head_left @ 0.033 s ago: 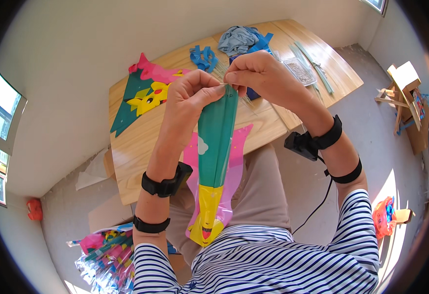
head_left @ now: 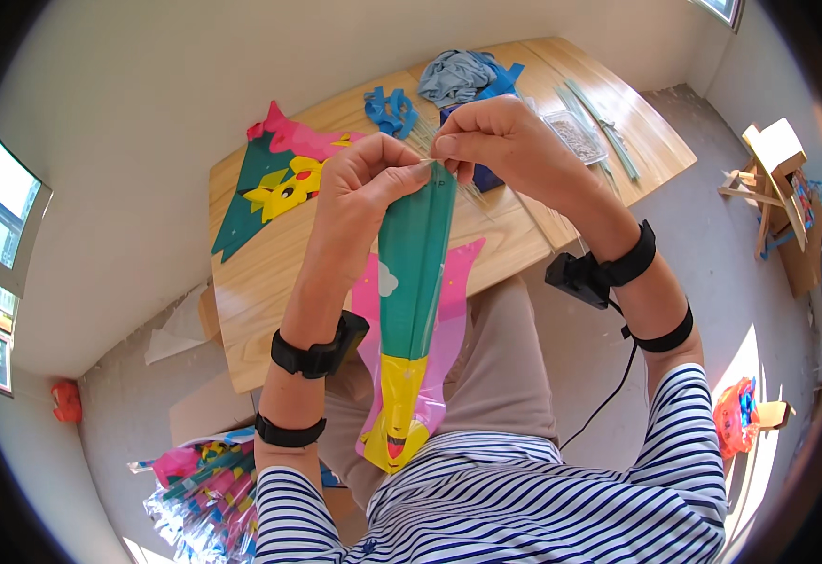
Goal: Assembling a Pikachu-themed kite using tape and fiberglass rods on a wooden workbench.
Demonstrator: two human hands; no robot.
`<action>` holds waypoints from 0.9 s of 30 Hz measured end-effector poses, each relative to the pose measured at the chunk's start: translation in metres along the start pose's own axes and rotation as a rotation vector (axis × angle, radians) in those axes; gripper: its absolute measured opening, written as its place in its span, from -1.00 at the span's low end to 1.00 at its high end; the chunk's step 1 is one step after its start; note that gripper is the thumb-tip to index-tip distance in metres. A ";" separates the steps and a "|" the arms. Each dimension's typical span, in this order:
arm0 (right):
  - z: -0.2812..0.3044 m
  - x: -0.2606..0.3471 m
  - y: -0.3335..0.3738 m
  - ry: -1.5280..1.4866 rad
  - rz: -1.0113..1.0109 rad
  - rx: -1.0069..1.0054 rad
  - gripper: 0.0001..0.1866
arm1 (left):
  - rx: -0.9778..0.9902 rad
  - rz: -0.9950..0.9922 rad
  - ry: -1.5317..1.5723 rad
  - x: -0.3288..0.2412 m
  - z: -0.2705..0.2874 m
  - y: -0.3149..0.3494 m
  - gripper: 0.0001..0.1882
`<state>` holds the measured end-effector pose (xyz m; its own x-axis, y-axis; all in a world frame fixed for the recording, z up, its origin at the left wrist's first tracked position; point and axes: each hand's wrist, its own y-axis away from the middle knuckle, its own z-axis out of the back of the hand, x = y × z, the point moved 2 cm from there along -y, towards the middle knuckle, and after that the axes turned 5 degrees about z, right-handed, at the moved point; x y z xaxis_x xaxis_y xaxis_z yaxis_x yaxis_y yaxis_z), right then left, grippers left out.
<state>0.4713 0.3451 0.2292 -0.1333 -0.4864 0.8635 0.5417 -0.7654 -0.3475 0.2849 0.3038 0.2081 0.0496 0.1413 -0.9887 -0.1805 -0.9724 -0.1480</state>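
A folded plastic-film kite (head_left: 414, 273), green above with a yellow cartoon figure and pink wings below, hangs from my fingers down to my lap. My left hand (head_left: 366, 179) is closed in a pinch at its narrow green top. Close beside it, my right hand (head_left: 491, 141) pinches at the same tip, thumb against forefinger. Something thin and pale shows between the two sets of fingertips, too small to name. Another kite sail (head_left: 284, 183), in green, pink and yellow, lies flat on the table (head_left: 270, 282) to the left of my hands.
Blue straps (head_left: 390, 113) and a crumpled grey-blue cloth (head_left: 456, 77) lie at the table's far side. A clear box of small parts (head_left: 575, 136) sits right of my hand, near thin pale rods (head_left: 608, 132). Bundled wrapped kites (head_left: 206, 498) rest at lower left.
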 end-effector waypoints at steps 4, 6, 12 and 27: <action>-0.003 -0.002 0.004 -0.073 0.050 0.013 -0.85 | -0.003 0.002 0.025 0.001 0.002 0.000 -0.93; -0.007 -0.002 0.006 -0.027 0.052 0.039 -0.88 | -0.005 0.009 0.031 0.001 0.003 0.000 -0.92; -0.013 -0.003 0.005 0.025 0.056 0.042 -0.91 | -0.038 0.077 0.020 0.000 0.005 0.001 -0.92; -0.026 -0.012 0.009 -0.384 0.046 0.024 -0.76 | -0.044 -0.065 -0.013 0.003 0.012 -0.002 -0.86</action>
<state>0.4566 0.3329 0.2061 0.2094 -0.3233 0.9228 0.5594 -0.7344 -0.3842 0.2738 0.3083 0.2053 0.0466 0.2068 -0.9773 -0.1343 -0.9682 -0.2113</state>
